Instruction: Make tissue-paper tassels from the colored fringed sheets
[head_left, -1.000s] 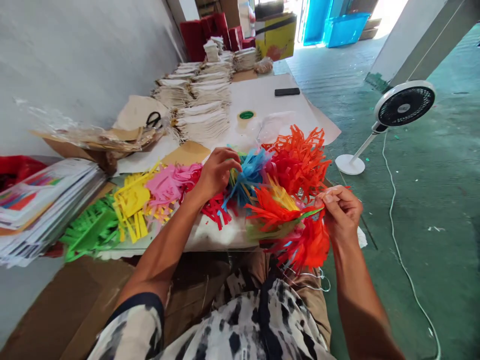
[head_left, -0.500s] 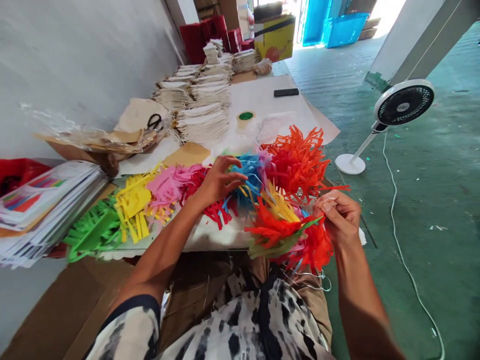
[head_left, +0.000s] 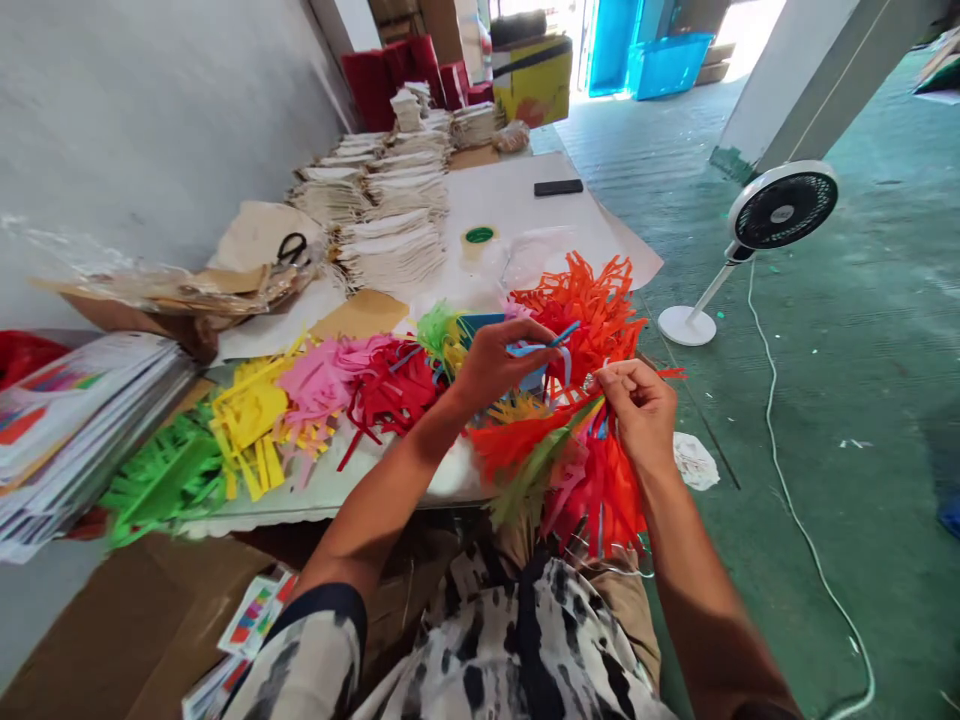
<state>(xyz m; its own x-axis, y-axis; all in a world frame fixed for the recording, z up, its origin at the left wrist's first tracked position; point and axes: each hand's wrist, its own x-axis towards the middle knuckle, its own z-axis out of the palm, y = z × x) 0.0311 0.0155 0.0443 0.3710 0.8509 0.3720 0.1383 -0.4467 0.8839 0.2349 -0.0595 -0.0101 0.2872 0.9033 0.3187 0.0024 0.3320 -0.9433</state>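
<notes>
My left hand [head_left: 506, 360] pinches a blue paper tassel [head_left: 564, 335], raised over the table's front edge. Close by on the right, my right hand [head_left: 636, 400] is closed at the top of a bunch of multicoloured paper tassels [head_left: 536, 455], mostly red-orange with green, yellow and pink strips. The bunch hangs over my lap, and its string is largely hidden by the fingers. Behind both hands lies a pile of orange tassels [head_left: 589, 295]. Leftward along the table edge run dark red tassels [head_left: 394, 385], pink tassels [head_left: 330, 365], yellow tassels [head_left: 251, 405] and green tassels [head_left: 172, 460].
Stacks of white packets [head_left: 390, 240] line the wall side of the table. A tape roll [head_left: 478, 237], a black phone-like object [head_left: 558, 187] and scissors [head_left: 291, 248] lie there too. Printed sheets [head_left: 82, 420] are stacked at left. A white fan [head_left: 782, 205] stands on the floor at right.
My left hand has moved right from the blue pile, now with a blue tassel between its fingers. My right hand has shifted slightly left with the bunch. The view has turned a little.
</notes>
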